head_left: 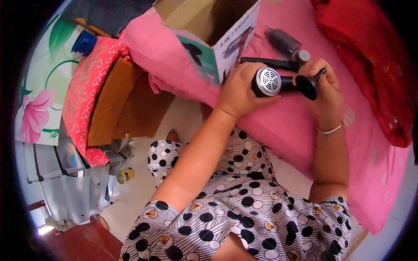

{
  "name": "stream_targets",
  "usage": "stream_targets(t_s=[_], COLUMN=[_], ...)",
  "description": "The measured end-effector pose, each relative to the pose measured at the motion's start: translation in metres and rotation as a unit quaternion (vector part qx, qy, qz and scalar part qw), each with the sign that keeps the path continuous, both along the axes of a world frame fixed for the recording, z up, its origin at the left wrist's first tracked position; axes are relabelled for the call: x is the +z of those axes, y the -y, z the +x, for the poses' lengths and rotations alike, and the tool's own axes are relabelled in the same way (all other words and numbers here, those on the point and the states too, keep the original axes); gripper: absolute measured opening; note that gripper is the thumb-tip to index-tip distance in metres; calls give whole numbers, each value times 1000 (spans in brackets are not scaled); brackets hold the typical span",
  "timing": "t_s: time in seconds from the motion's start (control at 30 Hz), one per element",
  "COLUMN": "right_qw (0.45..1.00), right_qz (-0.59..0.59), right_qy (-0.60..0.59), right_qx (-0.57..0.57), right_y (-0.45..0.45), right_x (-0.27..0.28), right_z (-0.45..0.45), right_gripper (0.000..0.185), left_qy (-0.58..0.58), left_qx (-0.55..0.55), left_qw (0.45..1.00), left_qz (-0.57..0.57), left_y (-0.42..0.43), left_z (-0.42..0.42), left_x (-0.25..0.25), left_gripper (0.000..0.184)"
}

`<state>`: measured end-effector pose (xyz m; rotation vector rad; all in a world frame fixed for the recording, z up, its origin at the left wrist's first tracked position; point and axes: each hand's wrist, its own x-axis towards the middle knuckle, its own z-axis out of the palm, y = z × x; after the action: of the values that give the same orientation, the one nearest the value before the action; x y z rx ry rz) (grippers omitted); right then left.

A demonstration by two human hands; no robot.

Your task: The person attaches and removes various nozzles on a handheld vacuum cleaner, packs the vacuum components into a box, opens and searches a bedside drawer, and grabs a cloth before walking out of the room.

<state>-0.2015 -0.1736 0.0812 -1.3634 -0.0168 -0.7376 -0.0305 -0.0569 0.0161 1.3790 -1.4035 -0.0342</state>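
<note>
My left hand [238, 89] is wrapped round the body of a handheld vacuum cleaner [268, 81]. Its round silver vent faces up towards me, and a narrower black part sticks out to the right. In my right hand [327, 87] is a black cup-shaped nozzle [307, 88], close to that narrow end; whether the two are joined I cannot tell. Just beyond my hands, a flat black attachment [272, 63] lies on the pink bed cover [278, 126]. Behind it rests a dark see-through cylinder [283, 42] with a grey end.
An open cardboard box [237, 41], printed with "3 IN 1" and vacuum pictures, stands beyond my left hand. Red cloth [365, 56] lies at the right. On the left are a heart-patterned red cover [93, 82], a blue container [84, 42] and a yellow-labelled jar [125, 175] on the floor.
</note>
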Motion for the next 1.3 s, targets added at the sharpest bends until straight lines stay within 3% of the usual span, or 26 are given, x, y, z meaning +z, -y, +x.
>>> stream_targets(t_s=[0.13, 0.23, 0.3, 0.4, 0.63, 0.8, 1.3], right_qw=[999, 995, 967, 954, 907, 842, 818], right_qz=[42, -53, -167, -192, -341, -472, -482], right_qy=[-21, -53, -144, -169, -179, -154, -214], right_qx=[-3, -66, -126, -153, -168, -210, -230], right_y=[-1, -8, -16, -25, -25, -31, -42], right_x=[-6, -2, 11, 13, 18, 25, 29], right_z=[-4, -2, -4, -3, 2, 8, 10], right_gripper=[16, 11, 10, 9, 9, 13, 15], left_qy=[18, 22, 24, 27, 38, 41, 48], left_qx=[13, 7, 11, 11, 5, 20, 22], left_qw=[1000, 1000, 1000, 1000, 998, 998, 997], left_qz=[0, -16, -17, -2, -53, -47, -61], left_y=[0, -2, -2, -4, -4, -5, -3], left_z=[0, 0, 0, -1, -3, -5, -6], left_x=[1, 4, 5, 7, 7, 10, 3], left_gripper=[64, 60, 62, 65, 66, 64, 63])
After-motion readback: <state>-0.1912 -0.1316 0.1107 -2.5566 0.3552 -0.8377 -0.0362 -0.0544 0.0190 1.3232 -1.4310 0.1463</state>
